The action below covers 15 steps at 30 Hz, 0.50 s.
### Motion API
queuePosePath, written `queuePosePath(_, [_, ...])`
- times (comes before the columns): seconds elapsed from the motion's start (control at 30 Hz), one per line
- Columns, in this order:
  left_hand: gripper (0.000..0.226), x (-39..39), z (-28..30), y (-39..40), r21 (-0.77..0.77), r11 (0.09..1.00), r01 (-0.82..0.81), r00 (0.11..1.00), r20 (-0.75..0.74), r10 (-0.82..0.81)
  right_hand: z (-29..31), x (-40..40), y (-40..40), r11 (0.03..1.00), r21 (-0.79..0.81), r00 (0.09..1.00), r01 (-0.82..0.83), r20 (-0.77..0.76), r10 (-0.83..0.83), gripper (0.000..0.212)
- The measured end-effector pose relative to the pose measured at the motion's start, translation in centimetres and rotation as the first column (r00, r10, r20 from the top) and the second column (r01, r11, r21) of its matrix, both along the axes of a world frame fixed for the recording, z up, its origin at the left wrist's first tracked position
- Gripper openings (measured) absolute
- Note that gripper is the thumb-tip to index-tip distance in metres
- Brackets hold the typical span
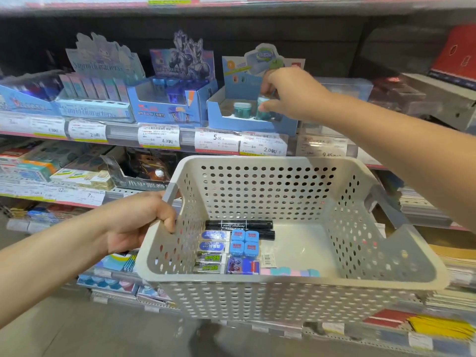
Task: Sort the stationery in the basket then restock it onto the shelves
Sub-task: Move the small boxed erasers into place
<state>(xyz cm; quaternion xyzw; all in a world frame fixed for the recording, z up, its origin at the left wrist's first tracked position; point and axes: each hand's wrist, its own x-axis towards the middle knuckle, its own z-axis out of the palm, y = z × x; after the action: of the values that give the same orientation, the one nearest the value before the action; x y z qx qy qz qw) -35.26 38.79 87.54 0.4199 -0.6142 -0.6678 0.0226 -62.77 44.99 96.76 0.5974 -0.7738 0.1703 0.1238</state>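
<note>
1. A teal, round plastic sharpener sits at the right edge of a blue cardboard display box on the shelf.
2. The right hand pinches it, apparently slotting it in.
3. The left hand grips the left rim of the perforated white plastic basket, steadying the remaining stationery.

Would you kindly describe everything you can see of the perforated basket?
The basket is a pale grey, rectangular tub that looks like plastic, its walls pierced by rows of round holes, with handle cut-outs at the ends. It is held level before the shelves: the left hand grips its left rim. Markers, erasers and small blue cubes lie in its left part; the right part of the floor is bare.
</note>
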Motion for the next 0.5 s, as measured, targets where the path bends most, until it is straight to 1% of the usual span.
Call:
queuePosePath(0.1, [0.080, -0.1, -0.1, -0.1, 0.004, 1.000, -0.002, 1.000, 0.003, 0.002, 0.6, 0.0, -0.2, 0.998, 0.055, 1.000, 0.006, 0.000, -0.006, 0.030])
queuePosePath(0.2, [0.078, -0.1, -0.1, -0.1, 0.009, 1.000, 0.007, 1.000, 0.001, -0.007, 1.2, -0.2, -0.2, 0.995, 0.102, 1.000, 0.013, -0.029, -0.011, 0.032])
queuePosePath(0.3, [0.077, -0.1, -0.1, -0.2, 0.011, 1.000, 0.020, 1.000, -0.002, -0.020, 1.5, -0.4, -0.2, 0.990, 0.144, 0.999, -0.011, -0.042, 0.018, 0.028])
queuePosePath(0.43, [0.068, 0.0, -0.1, -0.2, 0.040, 0.998, 0.038, 0.999, -0.040, -0.037, 1.7, -0.6, -0.6, 0.984, 0.172, 0.997, -0.037, -0.057, 0.048, 0.023])
queuePosePath(0.5, [0.071, 0.0, -0.1, -0.3, 0.034, 0.998, 0.046, 0.998, -0.035, -0.045, 1.8, -0.7, -0.8, 0.982, 0.184, 0.997, -0.028, -0.064, 0.041, 0.022])
